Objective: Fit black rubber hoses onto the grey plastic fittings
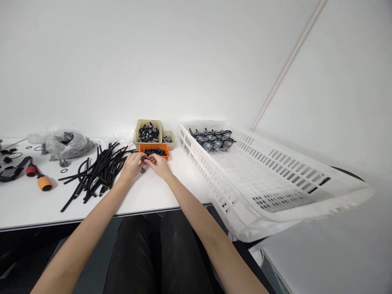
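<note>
Meeting just in front of the orange basket (167, 155), the left hand (131, 165) and right hand (158, 165) each show a grip drawn nearly closed, fingertips pinching a small dark part (143, 158) between them; its shape is partly hidden. Below the fingertips, on the near side of the basket, is a small grey piece (143, 170); contact with the table (183, 183) cannot be determined. Black tubes (105, 165) lie heaped left of the basket. Behind it stands a beige bin (150, 121) of fittings; to its right, a white crate (263, 147) containing assembled units (216, 143).
</note>
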